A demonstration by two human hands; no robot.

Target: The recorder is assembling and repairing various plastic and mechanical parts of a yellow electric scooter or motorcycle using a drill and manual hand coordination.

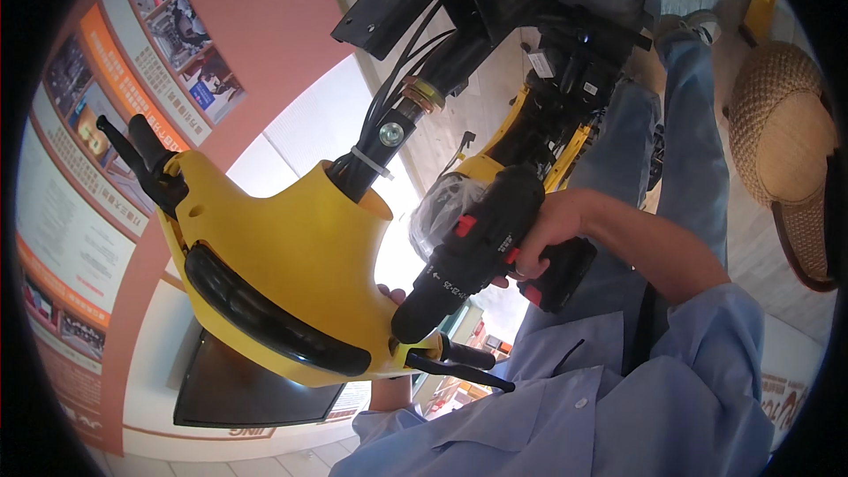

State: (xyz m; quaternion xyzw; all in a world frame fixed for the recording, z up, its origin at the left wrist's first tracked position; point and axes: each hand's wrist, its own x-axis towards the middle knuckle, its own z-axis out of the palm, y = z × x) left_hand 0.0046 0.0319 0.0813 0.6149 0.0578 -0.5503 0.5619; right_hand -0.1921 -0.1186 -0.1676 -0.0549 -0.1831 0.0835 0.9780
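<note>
From my remote seat the left hand [386, 293] is mostly lost to me: only a few fingertips peek out from behind the yellow handlebar cover [291, 256], touching its rear edge, and a strip of forearm shows below it, so I cannot tell how far that hand is closed or whether it grips anything. The drill's tip is also hidden where it meets the cover, so I can't make out a bit or a screw. The right hand [543, 234] is wrapped tightly around the handle of a black cordless drill [473, 252] with red buttons, its nose pressed against the cover's right end, just above a black brake lever [459, 369]. On the wall at the left I see a column of posters [106, 168], long rectangles in orange, white and grey with small photographs, their print too bent and small to make out. A dark flat screen [247, 393] sits below the cover. The cover itself is glossy yellow, with a long black lamp strip [265, 322] across its front and a black steering column [406, 124] with cables rising through its opening. A woven straw hat [782, 137] lies at the right rim, partly cut off.
</note>
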